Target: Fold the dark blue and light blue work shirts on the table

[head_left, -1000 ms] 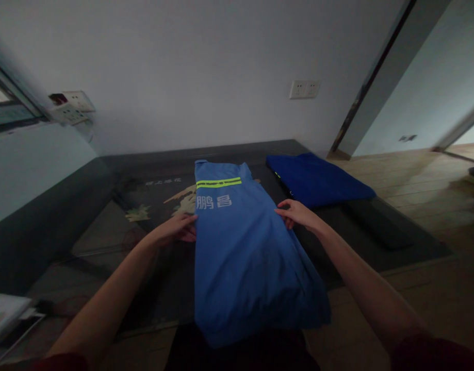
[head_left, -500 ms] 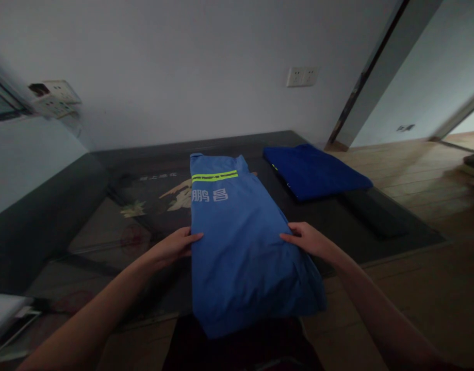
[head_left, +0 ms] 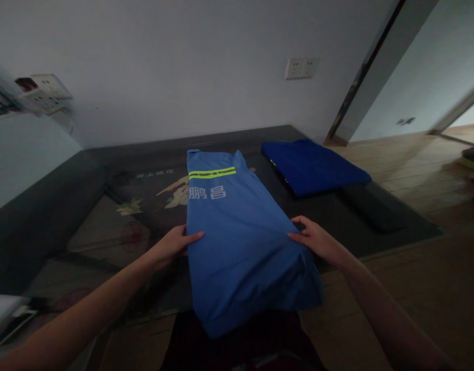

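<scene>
A light blue work jacket (head_left: 237, 226), folded lengthwise, lies on the dark table (head_left: 317, 226) with its near end hanging over the front edge. It bears a yellow reflective stripe and white lettering near its far end. On its left edge, my left hand (head_left: 178, 241) is closed, thumb on top and fingers hidden beneath the cloth. My right hand (head_left: 312, 237) pinches the right edge between thumb and fingers, and the fabric creases below it. Behind and to the right rests a folded dark blue garment (head_left: 314, 165), apart from both hands.
A white wall with a double socket (head_left: 301, 68) stands behind the table. Another socket and a power strip (head_left: 43, 93) are at the left. A white object (head_left: 6, 314) sits at the lower left. Wooden floor (head_left: 426, 170) extends to the right.
My right hand has shifted slightly to the right along the jacket's edge, and the cloth there is drawn out with new creases. My left hand keeps its hold. The view has tilted slightly.
</scene>
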A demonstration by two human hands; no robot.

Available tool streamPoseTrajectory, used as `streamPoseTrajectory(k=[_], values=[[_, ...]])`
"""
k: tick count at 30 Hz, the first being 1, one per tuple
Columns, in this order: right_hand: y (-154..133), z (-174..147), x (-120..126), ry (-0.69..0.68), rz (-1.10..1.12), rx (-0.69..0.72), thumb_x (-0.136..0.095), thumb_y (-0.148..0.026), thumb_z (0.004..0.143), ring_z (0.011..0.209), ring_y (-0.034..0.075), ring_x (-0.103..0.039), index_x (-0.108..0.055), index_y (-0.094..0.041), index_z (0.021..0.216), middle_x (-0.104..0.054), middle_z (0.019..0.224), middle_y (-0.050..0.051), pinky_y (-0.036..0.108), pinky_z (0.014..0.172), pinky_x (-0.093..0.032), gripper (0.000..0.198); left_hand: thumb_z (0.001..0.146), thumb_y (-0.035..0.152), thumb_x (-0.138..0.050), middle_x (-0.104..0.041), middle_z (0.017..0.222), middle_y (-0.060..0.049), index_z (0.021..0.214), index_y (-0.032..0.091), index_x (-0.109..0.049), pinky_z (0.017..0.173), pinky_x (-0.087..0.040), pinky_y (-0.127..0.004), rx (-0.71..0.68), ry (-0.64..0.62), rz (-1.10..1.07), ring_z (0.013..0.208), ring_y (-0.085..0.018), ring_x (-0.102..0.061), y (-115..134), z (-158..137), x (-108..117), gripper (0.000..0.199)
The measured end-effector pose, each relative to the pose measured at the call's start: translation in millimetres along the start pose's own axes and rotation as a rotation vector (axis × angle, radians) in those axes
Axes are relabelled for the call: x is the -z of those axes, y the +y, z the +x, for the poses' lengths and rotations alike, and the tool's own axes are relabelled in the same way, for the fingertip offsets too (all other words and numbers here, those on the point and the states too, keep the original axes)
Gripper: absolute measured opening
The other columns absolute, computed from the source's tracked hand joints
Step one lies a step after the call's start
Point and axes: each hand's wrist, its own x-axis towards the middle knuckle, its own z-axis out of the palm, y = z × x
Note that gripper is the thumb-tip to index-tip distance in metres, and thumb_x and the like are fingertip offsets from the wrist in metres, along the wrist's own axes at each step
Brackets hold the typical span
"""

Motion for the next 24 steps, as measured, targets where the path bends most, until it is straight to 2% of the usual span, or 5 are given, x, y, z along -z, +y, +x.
streamPoseTrajectory(k=[3,9,15,21,24], values=[[3,-6,-1,0.032,-0.006,0.033,-0.065,-0.042,0.075,0.06,0.017,-0.061,-0.04,-0.022,0.127,-0.062,0.073,0.0,0.027,0.051,-0.047,0.061,0.061,0.042,-0.081,-0.069,0.109,-0.012,0.109,0.016,-0.061,0.072,-0.056,-0.034,0.017,-0.042,-0.02,0.094,-0.027,-0.066,1,-2,4,0.058],[10,-42,-12,0.027,0.077,0.039,-0.066,-0.046,0.074,0.052,0.014,-0.053,-0.034,-0.024,0.131,-0.054,0.065,-0.004,0.023,0.041,-0.042,0.069,0.069,0.039,-0.076,-0.07,0.107,-0.013,0.106,0.014,-0.063,0.088,-0.052,-0.037,0.15,-0.33,-0.237,0.095,-0.025,-0.067,-22,-31,11,0.046],[15,-80,-27,0.051,-0.017,0.119,-0.07,-0.039,0.072,0.069,0.017,-0.058,-0.033,-0.026,0.136,-0.057,0.082,0.0,0.029,0.058,-0.05,0.076,0.071,0.027,-0.076,-0.063,0.123,-0.01,0.112,0.021,-0.063,0.098,-0.046,-0.038,0.12,-0.427,-0.294,0.112,-0.025,-0.06,-45,-69,-5,0.044],[7,-95,-35,0.02,-0.186,0.305,-0.064,-0.033,0.079,0.102,0.025,-0.056,-0.061,-0.031,0.114,-0.059,0.108,0.006,0.042,0.091,-0.046,0.036,0.069,0.033,-0.077,-0.064,0.121,-0.009,0.114,0.023,-0.061,0.094,-0.048,-0.038,0.122,-0.381,-0.272,0.111,-0.026,-0.06,-49,-70,-11,0.049],[-2,-101,-31,0.011,-0.145,0.301,-0.057,-0.033,0.083,0.097,0.023,-0.057,-0.062,-0.031,0.113,-0.058,0.107,0.007,0.038,0.083,-0.051,0.03,0.064,0.038,-0.08,-0.063,0.122,-0.01,0.117,0.024,-0.059,0.09,-0.05,-0.037,0.124,-0.317,-0.227,0.109,-0.027,-0.061,-52,-68,-13,0.058]])
